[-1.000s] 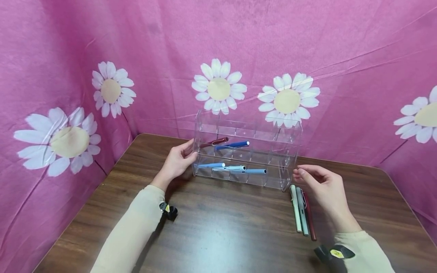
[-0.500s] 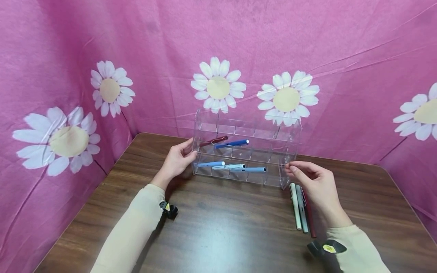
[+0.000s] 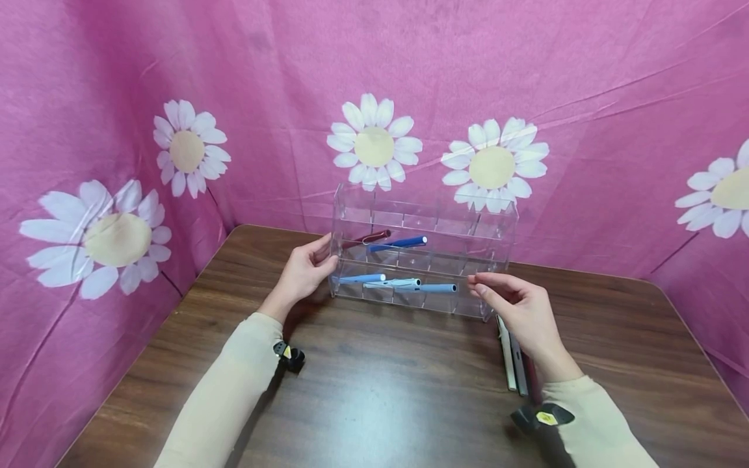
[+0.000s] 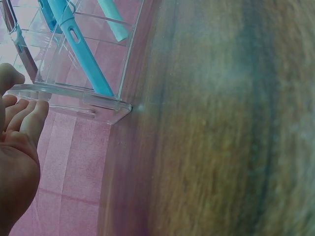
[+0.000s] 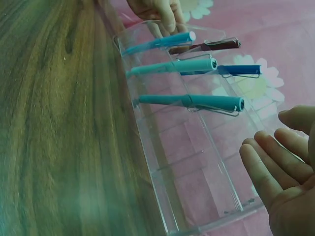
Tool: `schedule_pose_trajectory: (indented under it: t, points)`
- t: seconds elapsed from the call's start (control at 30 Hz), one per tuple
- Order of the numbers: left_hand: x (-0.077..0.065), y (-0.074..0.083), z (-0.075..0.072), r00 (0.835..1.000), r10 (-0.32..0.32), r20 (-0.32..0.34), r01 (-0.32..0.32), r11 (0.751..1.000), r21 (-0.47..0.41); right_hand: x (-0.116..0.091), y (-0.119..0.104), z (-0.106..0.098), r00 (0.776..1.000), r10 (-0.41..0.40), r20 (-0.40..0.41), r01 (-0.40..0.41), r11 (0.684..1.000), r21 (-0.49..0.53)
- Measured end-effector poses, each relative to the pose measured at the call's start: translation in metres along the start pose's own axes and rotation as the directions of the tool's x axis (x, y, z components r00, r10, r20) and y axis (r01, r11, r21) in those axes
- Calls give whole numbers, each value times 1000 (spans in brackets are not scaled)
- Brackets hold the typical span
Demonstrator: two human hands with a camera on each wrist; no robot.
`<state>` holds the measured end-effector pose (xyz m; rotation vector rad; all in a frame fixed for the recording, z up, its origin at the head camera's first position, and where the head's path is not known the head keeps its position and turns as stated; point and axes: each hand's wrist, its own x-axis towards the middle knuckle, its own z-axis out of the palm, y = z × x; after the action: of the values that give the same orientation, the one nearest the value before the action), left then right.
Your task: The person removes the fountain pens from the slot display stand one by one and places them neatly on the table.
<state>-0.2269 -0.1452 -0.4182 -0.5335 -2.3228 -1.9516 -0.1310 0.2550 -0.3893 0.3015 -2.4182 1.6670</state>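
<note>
A clear tiered pen rack (image 3: pixel 414 266) stands at the back of the table. My left hand (image 3: pixel 307 270) grips its left side panel, thumb on one face and fingers on the other in the left wrist view. In the lower tier lie a blue pen (image 3: pixel 367 279), a pale blue pen (image 3: pixel 404 283) and a teal-blue pen (image 3: pixel 439 288). The tier above holds a dark red pen (image 3: pixel 374 238) and a dark blue pen (image 3: pixel 404 244). My right hand (image 5: pixel 290 167) holds nothing, its fingers loosely bent, in front of the rack's right end, close to the teal-blue pen.
To the right of the rack, partly under my right forearm, lie a pale green pen (image 3: pixel 506 357), a grey-green pen (image 3: pixel 518 367) and a dark red pen on the wooden table (image 3: pixel 363 383). A pink cloth (image 3: pixel 281 117) with daisies hangs close behind.
My right hand has moved left from beside the rack to in front of its right end, now covering part of the loose pens. The left hand keeps its hold on the rack.
</note>
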Motion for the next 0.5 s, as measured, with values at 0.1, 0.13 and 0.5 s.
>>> schedule_pose_trajectory:
  t: [0.1,0.13,0.5]
  points:
    - [0,0,0,1000,0,1,0,1000,-12,1,1,4,1000,-5,13,5,1000,1]
    - [0,0,0,1000,1,3,-1,1000,-12,1,1,5,1000,-4,16,4,1000,2]
    - [1,-2,0,1000,20,-1,-20,1000,2,5,2,22,999,-16,41,19,997,-73]
